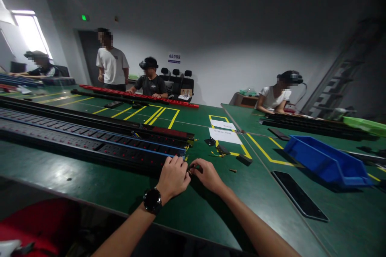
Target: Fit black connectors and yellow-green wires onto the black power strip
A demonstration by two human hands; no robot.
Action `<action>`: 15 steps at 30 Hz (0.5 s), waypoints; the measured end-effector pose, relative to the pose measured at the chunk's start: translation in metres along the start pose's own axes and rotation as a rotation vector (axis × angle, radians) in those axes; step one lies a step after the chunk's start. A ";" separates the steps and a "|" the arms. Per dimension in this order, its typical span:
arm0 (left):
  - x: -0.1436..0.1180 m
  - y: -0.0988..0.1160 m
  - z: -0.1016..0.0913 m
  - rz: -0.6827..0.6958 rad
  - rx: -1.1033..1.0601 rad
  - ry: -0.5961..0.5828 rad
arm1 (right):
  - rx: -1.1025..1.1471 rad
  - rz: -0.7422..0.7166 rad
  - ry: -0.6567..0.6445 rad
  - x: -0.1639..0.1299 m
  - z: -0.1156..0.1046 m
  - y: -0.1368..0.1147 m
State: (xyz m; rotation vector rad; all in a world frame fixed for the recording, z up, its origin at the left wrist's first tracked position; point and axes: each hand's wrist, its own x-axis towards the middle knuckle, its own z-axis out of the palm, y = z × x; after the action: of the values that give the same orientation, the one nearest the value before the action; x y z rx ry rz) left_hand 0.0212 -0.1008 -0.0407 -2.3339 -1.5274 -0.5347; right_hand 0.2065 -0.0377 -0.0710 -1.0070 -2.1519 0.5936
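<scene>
A dim grey-walled room holds green surfaces [99,186] marked with yellow lines. A long black power strip [90,144] studded with red switches lies near the front edge. At its end, left hand [174,176] and right hand [207,174] meet, fingers curled tight on something too small to tell.

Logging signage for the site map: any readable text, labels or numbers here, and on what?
Nothing can be read for certain.
Blue wall sign: light characters, too blurred to read.
Green lit sign above the door: no legible text.
White paper sheets on the table: print too small.
Wristwatch: face dark, unreadable.
</scene>
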 end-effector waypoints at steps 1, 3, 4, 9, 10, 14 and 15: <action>0.000 0.000 0.000 -0.003 0.002 0.000 | -0.008 -0.005 -0.001 0.000 0.000 0.001; 0.000 0.000 -0.001 -0.007 0.006 -0.005 | -0.025 -0.018 -0.006 -0.001 0.000 0.003; 0.000 0.000 -0.001 -0.007 0.007 -0.008 | -0.035 -0.023 -0.008 -0.001 0.000 0.003; -0.001 -0.003 -0.003 0.042 0.003 -0.015 | -0.062 -0.028 -0.011 -0.001 0.000 0.005; -0.002 -0.004 -0.003 0.055 0.003 -0.017 | -0.063 -0.028 -0.011 -0.001 0.000 0.004; -0.002 -0.005 -0.004 0.087 0.009 -0.021 | -0.075 -0.031 -0.008 -0.002 -0.001 0.003; -0.002 -0.006 -0.004 0.091 0.009 -0.022 | -0.080 -0.032 -0.007 -0.002 -0.002 0.003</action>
State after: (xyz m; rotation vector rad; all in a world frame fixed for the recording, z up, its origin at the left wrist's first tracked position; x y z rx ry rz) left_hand 0.0147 -0.1021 -0.0375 -2.3965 -1.4215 -0.4801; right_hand 0.2099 -0.0376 -0.0725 -1.0129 -2.2091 0.5004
